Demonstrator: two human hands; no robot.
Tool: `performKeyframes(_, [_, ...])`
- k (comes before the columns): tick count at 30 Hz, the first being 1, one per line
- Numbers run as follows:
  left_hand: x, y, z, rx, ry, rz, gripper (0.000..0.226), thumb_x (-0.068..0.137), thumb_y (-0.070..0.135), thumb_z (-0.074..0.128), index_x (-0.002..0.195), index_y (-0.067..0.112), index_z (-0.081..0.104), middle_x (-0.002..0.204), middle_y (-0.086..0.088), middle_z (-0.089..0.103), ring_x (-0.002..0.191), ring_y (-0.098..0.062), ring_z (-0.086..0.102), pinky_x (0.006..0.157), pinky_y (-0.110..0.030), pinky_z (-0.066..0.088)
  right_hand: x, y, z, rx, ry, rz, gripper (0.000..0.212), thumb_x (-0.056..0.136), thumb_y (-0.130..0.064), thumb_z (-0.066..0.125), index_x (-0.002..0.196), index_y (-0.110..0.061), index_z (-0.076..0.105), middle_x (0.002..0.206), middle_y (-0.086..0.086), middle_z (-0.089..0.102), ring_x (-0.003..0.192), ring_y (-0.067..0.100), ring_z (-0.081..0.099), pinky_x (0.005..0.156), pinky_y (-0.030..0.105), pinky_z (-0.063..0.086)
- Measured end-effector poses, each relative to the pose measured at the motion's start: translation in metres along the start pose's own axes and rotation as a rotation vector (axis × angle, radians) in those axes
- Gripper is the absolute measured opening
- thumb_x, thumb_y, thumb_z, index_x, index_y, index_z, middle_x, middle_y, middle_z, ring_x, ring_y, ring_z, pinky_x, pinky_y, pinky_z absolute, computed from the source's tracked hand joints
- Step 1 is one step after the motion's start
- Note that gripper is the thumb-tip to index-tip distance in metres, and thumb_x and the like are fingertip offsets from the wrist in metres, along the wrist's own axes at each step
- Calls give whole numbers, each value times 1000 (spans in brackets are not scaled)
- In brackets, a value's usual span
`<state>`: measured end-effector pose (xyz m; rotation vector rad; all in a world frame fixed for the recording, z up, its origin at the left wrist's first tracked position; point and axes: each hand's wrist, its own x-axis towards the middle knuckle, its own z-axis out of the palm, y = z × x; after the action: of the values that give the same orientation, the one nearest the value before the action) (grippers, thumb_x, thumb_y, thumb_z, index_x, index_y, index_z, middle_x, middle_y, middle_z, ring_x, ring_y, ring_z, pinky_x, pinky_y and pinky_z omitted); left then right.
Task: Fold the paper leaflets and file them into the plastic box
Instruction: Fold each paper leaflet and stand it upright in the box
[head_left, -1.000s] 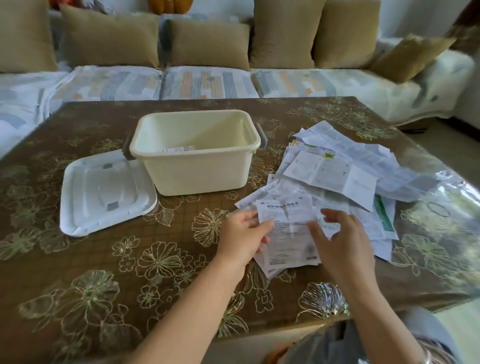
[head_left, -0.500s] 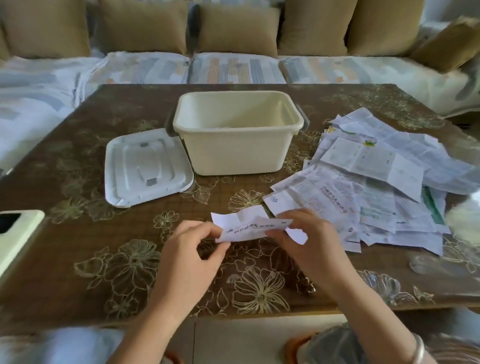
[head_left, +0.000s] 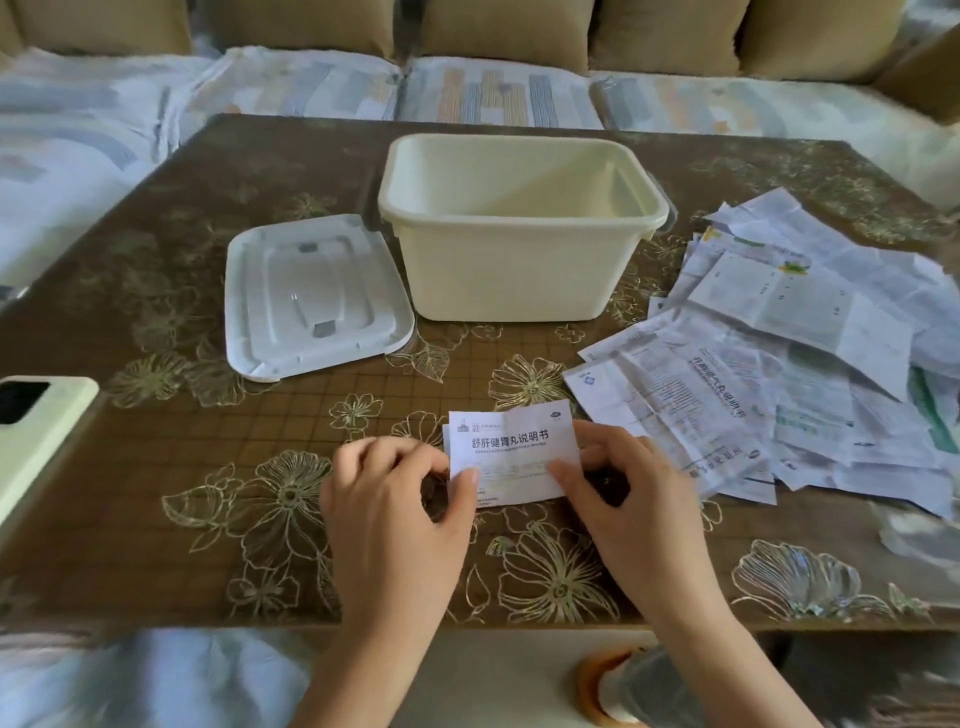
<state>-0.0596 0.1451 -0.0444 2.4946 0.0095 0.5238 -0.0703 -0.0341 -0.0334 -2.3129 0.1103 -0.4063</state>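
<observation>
A folded white leaflet (head_left: 511, 457) with printed characters lies on the table near its front edge. My left hand (head_left: 400, 499) pinches its left edge, thumb on top. My right hand (head_left: 618, 493) pinches its right edge the same way. Behind it stands the cream plastic box (head_left: 519, 270), open, its inside mostly hidden by the near wall. A loose pile of unfolded leaflets (head_left: 779, 374) spreads over the table's right side.
The box's white lid (head_left: 311, 296) lies flat to the left of the box. A pale green phone (head_left: 36, 441) rests at the table's left edge. The brown floral table (head_left: 208, 467) is ringed by a sofa with cushions (head_left: 498, 93).
The leaflet taken from the pile's near edge has been folded smaller and now lies flat in front of me, held at both sides. The view has shifted right.
</observation>
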Motion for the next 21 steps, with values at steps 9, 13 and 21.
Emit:
performKeyframes(9, [-2, 2, 3, 106, -13, 4, 16, 78, 36, 73, 76, 29, 58, 91, 10, 59, 98, -21, 46, 80, -38, 35, -1, -1, 5, -190, 36, -68, 37, 79, -38, 70, 114, -29, 63, 79, -19, 56, 92, 9, 46, 77, 34, 44])
performKeyframes(13, [-2, 4, 3, 86, 5, 6, 21, 76, 33, 77, 86, 28, 59, 92, 12, 59, 97, -19, 46, 79, -34, 32, -1, -3, 5, -213, 36, -59, 36, 79, -39, 70, 112, -26, 65, 79, -18, 57, 91, 12, 47, 78, 36, 45])
performKeyframes(21, [2, 2, 4, 48, -93, 226, 44, 79, 9, 73, 118, 28, 69, 121, 5, 59, 115, -19, 49, 96, -43, 44, 2, -16, 0, -404, -48, 43, 48, 82, -51, 62, 125, -30, 60, 109, -9, 56, 107, 15, 41, 86, 31, 40])
